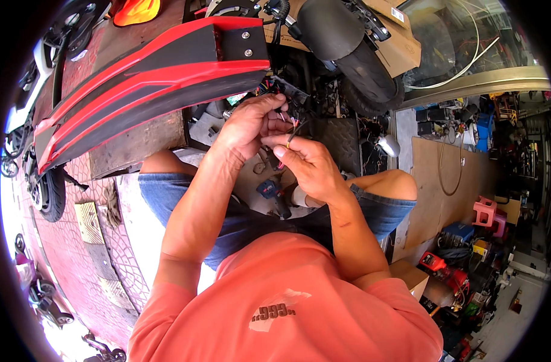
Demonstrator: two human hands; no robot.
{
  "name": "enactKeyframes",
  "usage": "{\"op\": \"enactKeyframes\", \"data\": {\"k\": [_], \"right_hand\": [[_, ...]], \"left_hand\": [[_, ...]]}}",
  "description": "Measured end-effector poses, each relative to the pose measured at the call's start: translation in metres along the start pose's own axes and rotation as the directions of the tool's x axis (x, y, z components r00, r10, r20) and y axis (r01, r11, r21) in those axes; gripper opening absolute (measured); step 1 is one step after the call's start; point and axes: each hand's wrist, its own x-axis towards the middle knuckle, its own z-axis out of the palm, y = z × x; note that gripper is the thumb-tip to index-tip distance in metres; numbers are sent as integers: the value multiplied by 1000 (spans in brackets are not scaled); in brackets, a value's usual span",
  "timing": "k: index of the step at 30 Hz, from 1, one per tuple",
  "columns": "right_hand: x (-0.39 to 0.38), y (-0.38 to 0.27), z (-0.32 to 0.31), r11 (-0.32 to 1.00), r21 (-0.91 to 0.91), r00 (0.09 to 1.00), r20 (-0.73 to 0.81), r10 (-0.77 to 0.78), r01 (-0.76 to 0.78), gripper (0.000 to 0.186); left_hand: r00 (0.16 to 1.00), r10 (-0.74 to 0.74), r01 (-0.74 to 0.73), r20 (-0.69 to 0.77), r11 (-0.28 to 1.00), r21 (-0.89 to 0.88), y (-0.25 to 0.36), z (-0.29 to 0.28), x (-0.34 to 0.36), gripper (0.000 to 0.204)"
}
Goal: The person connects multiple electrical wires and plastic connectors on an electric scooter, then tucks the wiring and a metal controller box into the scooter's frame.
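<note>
Brown bench (136, 148): near the person's left knee; the red-and-black vehicle body (154, 90) lies across it, its right end reaching past the bench's right edge.
Paved ground (76, 253): reddish and patterned, at the left; parked two-wheelers (49, 193) stand on it.
Cardboard sheet (423, 181): flat at the right, a pink stool (485, 211) near its right edge.
Black tyre (369, 75): beyond the hands, beside a carton (402, 51).
Blue power tool (268, 189): between the person's legs.
Writing: dark printed characters across a pale patch on the coral shirt (275, 289); a small white label on the carton, too small to read.
Thin wires (295, 122): between the hands, just off the lower right corner of the vehicle body.
Left hand (254, 123): forearm reaching up from the lower left, fingers curled, thumb and forefinger drawn together at the wires; exact contact is hidden.
Right hand (311, 163): elbow bent, thumb and forefinger pinching a dark cable with a yellow band (288, 145).
</note>
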Motion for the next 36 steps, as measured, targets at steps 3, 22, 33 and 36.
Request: {"op": "enactKeyframes", "data": {"k": [3, 22, 33, 36], "right_hand": [[-3, 1, -3, 998, 35, 999, -24, -41, 42, 27], [38, 10, -23, 979, 131, 977, 167, 135, -158, 21], [35, 4, -26, 986, 154, 982, 187, 34, -64, 21], [39, 0, -27, 983, 155, 965, 256, 59, -101, 21]], "left_hand": [[999, 30, -30, -13, 1000, -9, -2, 2, -1, 20], [999, 15, -2, -30, 925, 380, 7, 4, -2, 23], [998, 42, -15, -53, 895, 445, 12, 7, -2, 19], [1000, 5, -1, -9, 920, 393, 13, 0, 0, 19]]}}
